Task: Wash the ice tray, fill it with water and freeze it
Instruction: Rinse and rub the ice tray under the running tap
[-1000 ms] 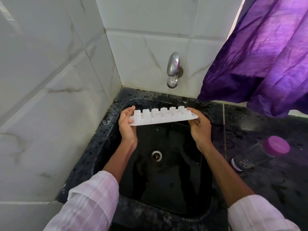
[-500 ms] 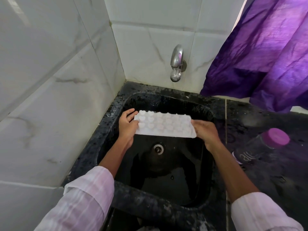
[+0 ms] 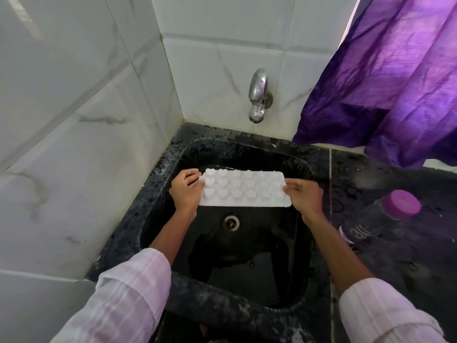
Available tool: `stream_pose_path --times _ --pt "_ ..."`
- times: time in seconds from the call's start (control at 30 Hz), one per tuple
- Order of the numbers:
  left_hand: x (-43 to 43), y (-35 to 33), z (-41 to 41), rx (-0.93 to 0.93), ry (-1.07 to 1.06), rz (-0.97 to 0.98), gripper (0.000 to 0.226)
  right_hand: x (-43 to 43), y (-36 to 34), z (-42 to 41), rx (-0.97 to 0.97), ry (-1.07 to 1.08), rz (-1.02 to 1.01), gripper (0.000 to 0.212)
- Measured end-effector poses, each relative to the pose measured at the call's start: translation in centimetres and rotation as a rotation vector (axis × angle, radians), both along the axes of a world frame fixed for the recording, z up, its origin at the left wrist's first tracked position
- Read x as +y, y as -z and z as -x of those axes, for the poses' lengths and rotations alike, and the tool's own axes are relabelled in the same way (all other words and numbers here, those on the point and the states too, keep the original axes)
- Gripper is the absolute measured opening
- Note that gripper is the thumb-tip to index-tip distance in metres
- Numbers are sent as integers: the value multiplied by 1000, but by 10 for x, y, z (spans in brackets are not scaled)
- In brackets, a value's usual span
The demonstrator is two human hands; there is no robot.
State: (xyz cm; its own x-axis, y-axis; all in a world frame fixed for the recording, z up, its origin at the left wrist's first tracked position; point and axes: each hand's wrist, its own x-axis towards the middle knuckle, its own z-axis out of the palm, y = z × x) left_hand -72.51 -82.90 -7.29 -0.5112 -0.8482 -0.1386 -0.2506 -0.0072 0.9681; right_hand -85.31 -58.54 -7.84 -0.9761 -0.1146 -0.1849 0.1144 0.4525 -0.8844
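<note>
- two pale striped sleeves (image 3: 128,300) come in nearest to you, one at each bottom corner, with both forearms reaching out over the black sink (image 3: 158,199).
- the drain (image 3: 231,222) sits in the sink floor between your wrists, just on your side of the tray.
- the white ice tray (image 3: 243,191) is held level above the basin, long side running left to right, its heart-shaped bumps facing up at you.
- your left hand (image 3: 185,191) grips the tray's left short end: the fingers (image 3: 191,174) are curled together round the far corner, and the palm covers the near edge.
- your right hand (image 3: 303,194) pinches the right short end, with the thumb (image 3: 293,186) lying on top at the edge and the other fingers tucked underneath, out of sight.
- to the right, a dark bottle (image 3: 380,216) with a purple cap rests on the speckled counter (image 3: 395,268), well apart from the tray.
- beyond the sink, a chrome tap (image 3: 258,95) juts from the white tiled wall (image 3: 74,144), above the far rim.
- a purple curtain (image 3: 395,82) hangs at the far right.
</note>
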Motion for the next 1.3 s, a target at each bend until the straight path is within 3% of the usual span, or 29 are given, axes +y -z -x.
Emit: stream_pose_path --times 0.13,0.37,0.47,0.57,0.73,0.87,0.97,1.13,1.23,1.3 --pt "0 -3 -1 13 -35 70 21 -1 -6 -2 105 77 78 28" --pt "0 -1 -7 -11 -86 -69 36 3 -7 -7 14 81 135 25" --pt "3 -3 -9 13 -122 -24 28 6 -9 -7 -31 59 140 23" --pt "1 -8 -8 70 -112 67 23 12 -11 -6 84 88 232 23" --pt "-1 2 -18 -104 16 12 16 15 0 -11 64 -57 -89 21" --pt "2 -1 -25 61 -99 126 13 11 -3 -17 226 1 39 18" --pt "8 0 -29 -9 -69 103 14 11 2 -26 117 -91 -60 17" --pt "7 2 -34 54 -107 112 15 17 1 -33 210 1 65 17" --pt "7 2 -38 -36 -64 73 11 22 0 -37 126 -108 -36 17" --pt "7 -1 -39 24 -80 120 11 24 -5 -40 225 -52 35 17"
